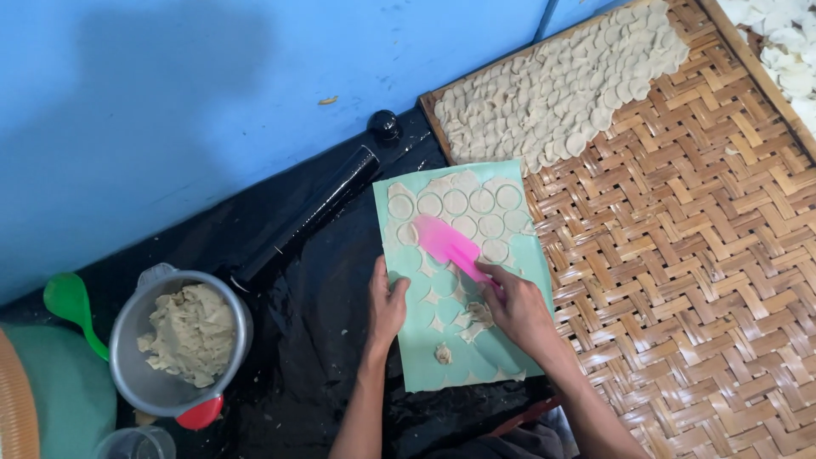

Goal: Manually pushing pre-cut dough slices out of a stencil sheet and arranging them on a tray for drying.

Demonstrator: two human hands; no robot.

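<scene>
Two bare hands work over a pale green mat (pixel 442 340) near the middle of the view, but the things begin further left, where a green spoon (pixel 68 302) lies beside a green lid (pixel 64 391) with an orange ribbed rim just at the picture's edge. Next to it stands a grey metal bowl (pixel 140 374) holding a lump of beige dough (pixel 191 336), with a small red piece (pixel 201 414) touching the bowl's near rim and a clear cup (pixel 136 444) below it. A black rolling pin (pixel 310 212) lies slanted on black plastic sheeting (pixel 306 340), running up toward the blue wall (pixel 212 93). The left hand (pixel 387 308) rests flat on the mat's left edge, fingers together and pressing down, gripping nothing. On the mat lie rows of cut dough rounds (pixel 455 202) at the far end and scraps of leftover dough (pixel 472 319) nearer the person. The right hand (pixel 518 308) is closed around the handle of a pink spatula (pixel 449 245), whose blade lies over the rounds, pointing up and to the left. The mat overlaps a woven bamboo tray (pixel 680 255) on the right, and at the tray's far end many thin dough discs (pixel 561 85) lie in overlapping rows.
</scene>
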